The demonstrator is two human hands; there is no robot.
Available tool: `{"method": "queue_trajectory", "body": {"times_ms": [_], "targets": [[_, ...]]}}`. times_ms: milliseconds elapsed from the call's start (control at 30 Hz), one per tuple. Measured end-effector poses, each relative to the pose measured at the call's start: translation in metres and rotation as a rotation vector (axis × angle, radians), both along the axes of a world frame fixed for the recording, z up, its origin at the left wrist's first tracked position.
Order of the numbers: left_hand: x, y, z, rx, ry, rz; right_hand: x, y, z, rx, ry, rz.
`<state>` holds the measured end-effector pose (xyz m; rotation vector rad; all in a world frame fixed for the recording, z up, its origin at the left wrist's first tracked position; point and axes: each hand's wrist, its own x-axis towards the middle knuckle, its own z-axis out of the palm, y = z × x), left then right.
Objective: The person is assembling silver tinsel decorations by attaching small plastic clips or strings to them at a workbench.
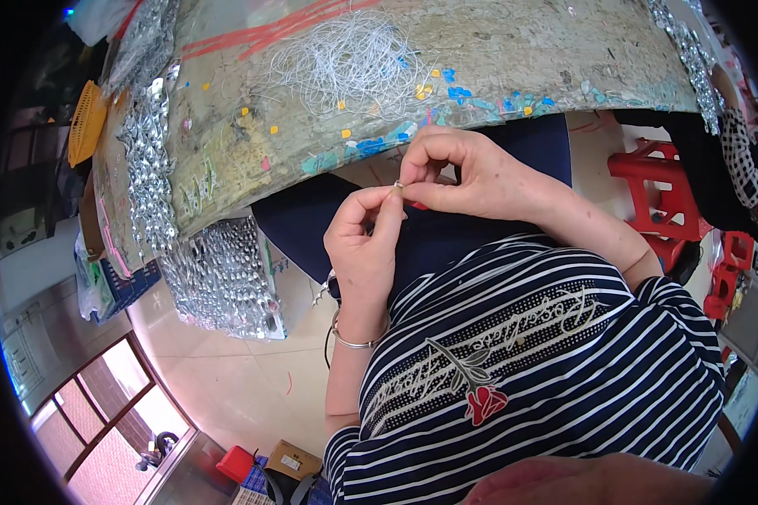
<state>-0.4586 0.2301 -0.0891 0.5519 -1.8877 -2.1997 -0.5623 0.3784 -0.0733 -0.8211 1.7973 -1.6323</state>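
Note:
My left hand and my right hand meet in front of my lap, just off the table's near edge. Thumb and forefinger are pinched on both. Between the fingertips shows a tiny pale, shiny piece; its kind is too small to make out. Fingers of each hand curl in behind the pinch, partly hidden. Beyond them on the worn table lies a loose tangle of clear, thin thread. Small yellow, blue and green flakes dot the tabletop near its edge.
Strands of silvery teardrop beads drape over the table's left side, with more hanging strands below. A yellow basket stands at far left. At right are a red stool and another person's checkered sleeve.

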Motion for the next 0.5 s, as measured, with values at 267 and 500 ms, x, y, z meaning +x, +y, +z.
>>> {"method": "queue_trajectory", "body": {"times_ms": [267,500], "targets": [[0.001,0.001,0.005,-0.050,0.018,-0.045,0.001,-0.002,-0.009,-0.052,-0.396,0.004],[0.000,0.000,0.005,-0.003,-0.036,-0.014,0.000,-0.006,-0.013,-0.109,-0.461,0.027]]}}
